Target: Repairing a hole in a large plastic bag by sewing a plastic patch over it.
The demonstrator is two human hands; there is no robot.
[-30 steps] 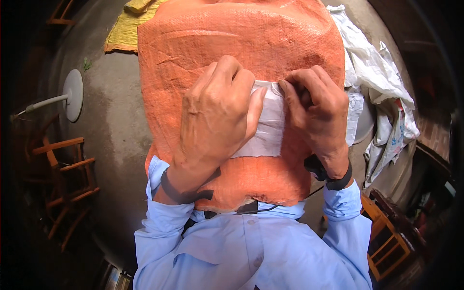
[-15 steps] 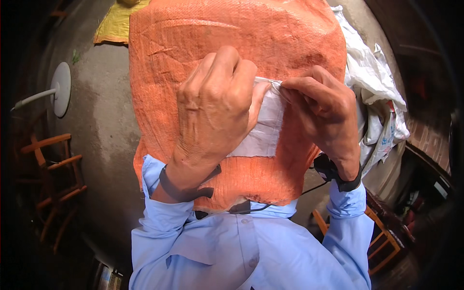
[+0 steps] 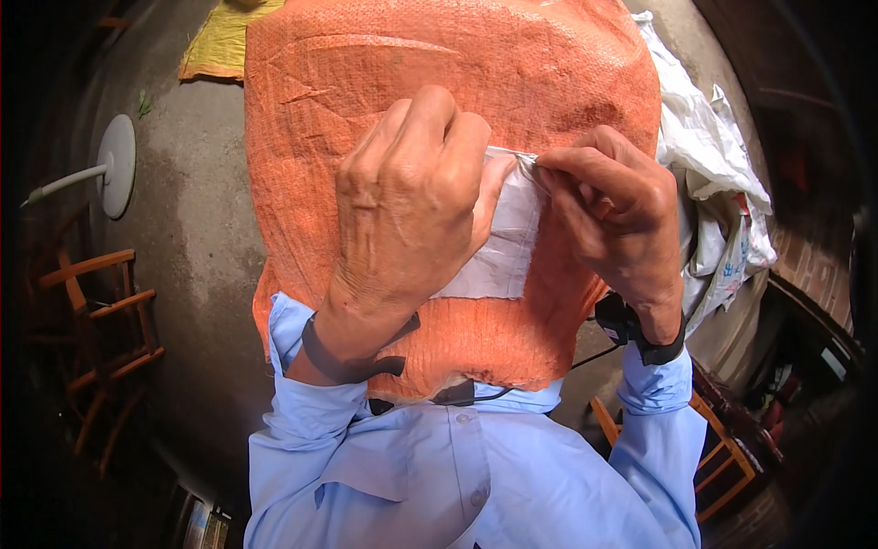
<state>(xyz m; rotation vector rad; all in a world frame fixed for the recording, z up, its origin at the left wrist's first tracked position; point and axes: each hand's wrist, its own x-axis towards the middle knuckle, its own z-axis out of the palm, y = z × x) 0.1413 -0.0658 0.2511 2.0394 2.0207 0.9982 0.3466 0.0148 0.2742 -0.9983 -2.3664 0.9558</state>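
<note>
An orange woven sack lies spread out in front of my body, its near edge at my shirt. On it rests a small white cloth patch, roughly square, its top edge folded over and lifted slightly. My left hand is closed, with the thumb against the patch's upper edge; its curled fingers hide the patch's left part. At the top right corner, my right hand pinches the patch's edge between thumb and forefinger. Whether a needle or thread is in that pinch is too small to tell.
Crumpled white sacks lie on the right, and a yellow sack at the far left. A round white stand base and a wooden chair stand on the left. Another wooden chair is at lower right. A black cable runs beside the sack.
Hardly anything differs. Both hands keep their grip on the patch, and the sack and hands appear shifted very slightly to the right.
</note>
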